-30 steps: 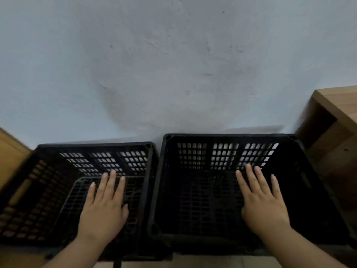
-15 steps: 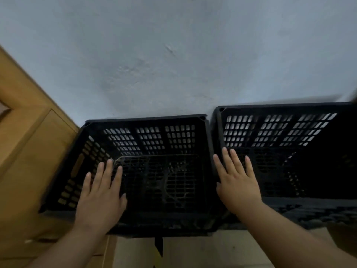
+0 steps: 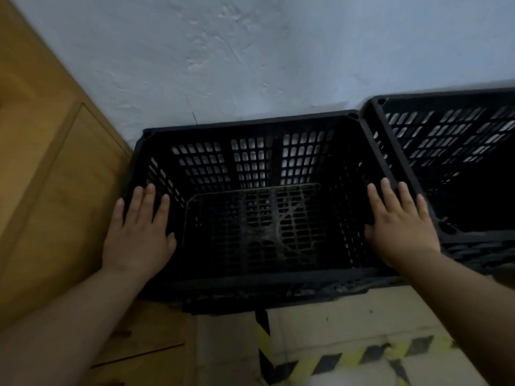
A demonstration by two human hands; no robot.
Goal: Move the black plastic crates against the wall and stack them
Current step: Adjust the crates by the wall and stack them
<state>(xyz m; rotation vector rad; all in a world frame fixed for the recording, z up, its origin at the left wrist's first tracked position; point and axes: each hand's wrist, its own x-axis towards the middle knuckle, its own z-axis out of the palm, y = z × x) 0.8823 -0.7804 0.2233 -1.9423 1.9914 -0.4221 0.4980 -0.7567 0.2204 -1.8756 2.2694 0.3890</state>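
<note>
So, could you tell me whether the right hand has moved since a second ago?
Yes: the right hand has shifted left, from over the inside of the right crate to the rim it shares with the left crate.

Two black plastic crates are sitting in view: the middle crate (image 3: 250, 157) is filling the centre of the frame, and the right-edge crate (image 3: 446, 135) is running off the right side. Two bare hands are showing, the left hand (image 3: 136, 235) at centre left and the right hand (image 3: 401, 232) at centre right, each displaying four straight fingers and a thumb. One wooden cabinet (image 3: 55, 190) is occupying the left side. Two strips of yellow-and-black hazard tape are lying on the floor (image 3: 334, 316) at the bottom: one upright strip (image 3: 263, 338) and one crosswise strip (image 3: 362, 358).
</note>
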